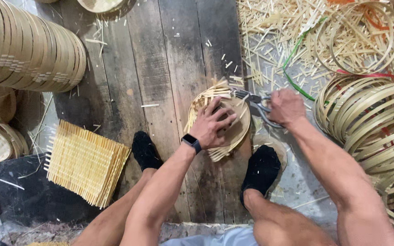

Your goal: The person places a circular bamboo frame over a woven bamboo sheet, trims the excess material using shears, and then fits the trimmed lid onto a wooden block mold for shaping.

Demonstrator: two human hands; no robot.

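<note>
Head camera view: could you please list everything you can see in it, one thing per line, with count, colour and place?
Round woven bamboo tray: one, tan, centre, on the wooden planks.
Shears: one pair, grey metal, at the tray's upper right edge.
Square woven mats: one stack, yellow, lower left.
Stacked round trays: one long row, tan, upper left.
Bamboo hoops: a pile, count unclear, tan, right.
Bamboo offcuts: many, pale, upper right.
Green strip: one, among the offcuts.
Left hand: pressing on the tray, black watch on the wrist.
Right hand: gripping the shears.
Feet: two, black socks, either side below the tray.
</note>
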